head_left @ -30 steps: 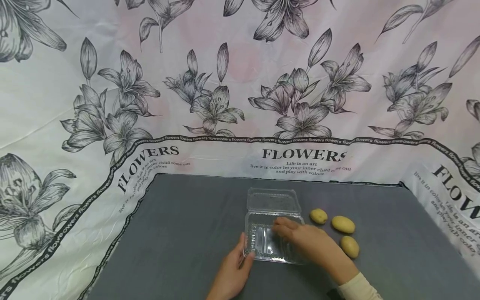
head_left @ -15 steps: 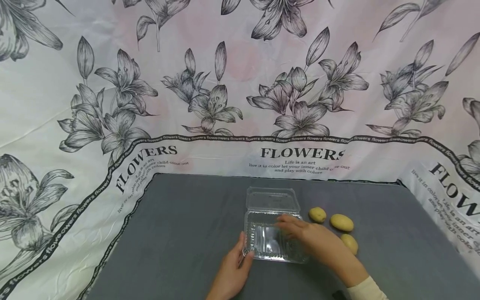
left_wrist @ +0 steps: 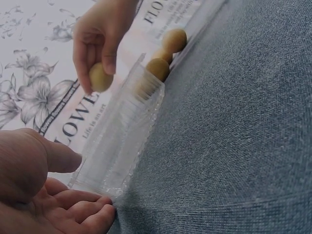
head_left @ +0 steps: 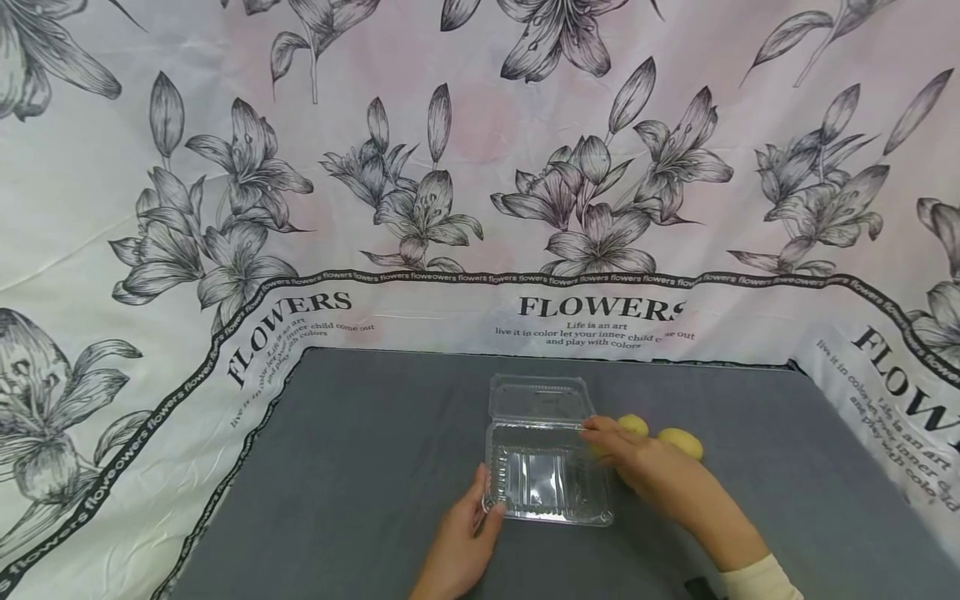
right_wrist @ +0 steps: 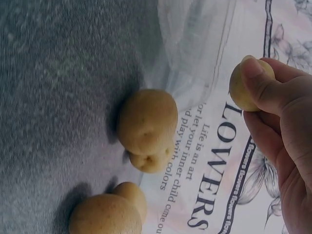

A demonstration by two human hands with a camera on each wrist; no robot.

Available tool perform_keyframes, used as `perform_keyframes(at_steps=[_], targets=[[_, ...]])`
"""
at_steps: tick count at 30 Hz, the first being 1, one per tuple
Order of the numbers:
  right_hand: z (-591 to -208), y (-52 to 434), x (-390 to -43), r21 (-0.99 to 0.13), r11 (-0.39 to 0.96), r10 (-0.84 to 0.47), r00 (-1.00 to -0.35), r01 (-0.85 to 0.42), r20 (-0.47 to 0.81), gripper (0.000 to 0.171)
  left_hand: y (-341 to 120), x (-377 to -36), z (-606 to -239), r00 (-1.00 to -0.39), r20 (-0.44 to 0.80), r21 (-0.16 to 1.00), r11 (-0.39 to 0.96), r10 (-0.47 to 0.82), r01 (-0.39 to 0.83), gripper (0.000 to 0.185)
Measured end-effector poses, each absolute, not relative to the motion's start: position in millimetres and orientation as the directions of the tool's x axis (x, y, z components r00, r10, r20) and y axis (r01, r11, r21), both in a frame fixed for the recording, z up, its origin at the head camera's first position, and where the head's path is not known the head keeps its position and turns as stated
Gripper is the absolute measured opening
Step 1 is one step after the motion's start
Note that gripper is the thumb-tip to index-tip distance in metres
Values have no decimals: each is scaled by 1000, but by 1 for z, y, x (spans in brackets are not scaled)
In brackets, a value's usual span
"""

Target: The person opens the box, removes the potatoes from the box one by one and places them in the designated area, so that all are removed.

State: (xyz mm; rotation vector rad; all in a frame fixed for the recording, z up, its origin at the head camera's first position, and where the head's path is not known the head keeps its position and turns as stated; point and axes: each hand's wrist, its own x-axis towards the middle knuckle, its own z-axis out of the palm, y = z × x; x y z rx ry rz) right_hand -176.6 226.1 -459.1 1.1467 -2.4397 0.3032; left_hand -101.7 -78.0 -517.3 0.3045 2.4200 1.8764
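Observation:
A clear plastic clamshell container lies with its lid folded back on the grey tabletop. At its left side is my left hand, gripping the near-left corner between thumb and fingers. My right hand hovers above the container's right edge. Between its thumb and fingers it pinches a small yellow potato, also seen in the left wrist view as a round potato. Several more potatoes lie to the right of the container, among them a potato beside the right hand and a larger potato in the right wrist view.
A grey cloth covers the table. Behind it and at both sides hangs a white curtain printed with flowers and lettering. A cream sleeve shows on the right arm.
My right hand has shifted right, from over the container's middle to its right edge. The nearest of the potatoes on the table is now hidden by the arm. The left hand stays put.

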Motion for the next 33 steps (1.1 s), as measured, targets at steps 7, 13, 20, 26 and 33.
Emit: perform_keyframes(at_steps=[7,13,20,26,33], targets=[[-457,236,-175,-65,660,-664,-622,-748,415,59,-78,-102,-517,-979,66,964,241,190,112,69],[-459,242,-173,-90,670,-647,-640,-737,415,56,-79,-102,-516,-977,66,964,240,202,115,69],[-458,251,-176,-65,662,-641,-608,-747,469,63,-79,-101,-514,-977,56,967,233,206,105,69],[-461,259,-178,-36,660,-636,-584,-750,505,67,-80,-102,-515,-976,60,969,222,207,107,69],[-464,270,-174,-48,688,-594,-599,-724,537,60,-78,-102,-516,-978,69,968,222,199,113,68]])
